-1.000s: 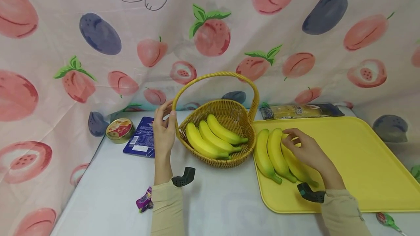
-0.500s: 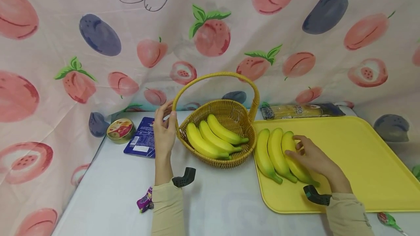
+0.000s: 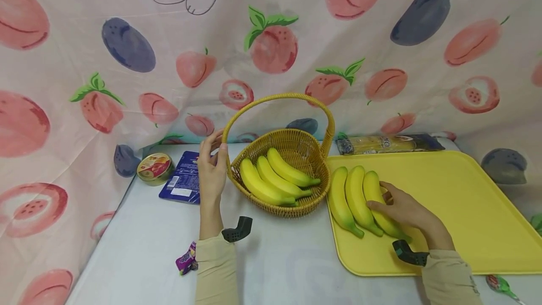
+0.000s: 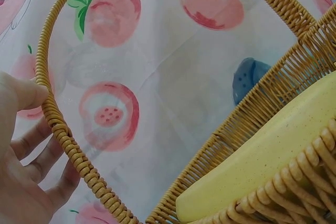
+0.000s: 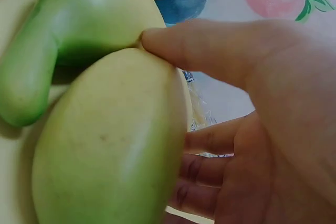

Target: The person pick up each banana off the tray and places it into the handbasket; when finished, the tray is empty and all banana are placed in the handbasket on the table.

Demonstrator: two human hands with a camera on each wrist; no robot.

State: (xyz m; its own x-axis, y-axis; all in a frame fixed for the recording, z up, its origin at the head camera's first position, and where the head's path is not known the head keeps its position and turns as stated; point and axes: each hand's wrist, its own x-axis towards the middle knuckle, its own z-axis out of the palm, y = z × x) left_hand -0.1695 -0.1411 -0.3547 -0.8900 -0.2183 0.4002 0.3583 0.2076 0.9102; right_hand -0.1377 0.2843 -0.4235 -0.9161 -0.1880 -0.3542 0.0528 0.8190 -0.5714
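A wicker basket (image 3: 306,149) holds three bananas (image 3: 271,175). My left hand (image 3: 212,168) is at the left side of its arched handle (image 4: 68,137), the thumb against the near side and the other fingers curled behind it. On the yellow tray (image 3: 474,201) three more bananas lie side by side. Around the rightmost banana (image 5: 110,145) my right hand (image 3: 402,206) has its thumb on the left side and its fingers on the right. The thumb (image 5: 194,45) reaches into the crease beside the middle banana (image 5: 94,14); the fingertips are partly hidden by the fruit.
Left of the basket are a round tin (image 3: 155,168) and a blue packet (image 3: 182,180). A purple wrapped sweet (image 3: 186,260) lies nearer the front. Behind the tray stretches a long pasta packet (image 3: 385,144); a lollipop (image 3: 499,284) is at front right. A fruit-print cloth (image 3: 271,60) hangs behind.
My right hand has shifted right and slightly nearer, from above the rightmost banana to its right side, and its fingers have closed about it. My left hand and the basket have stayed still.
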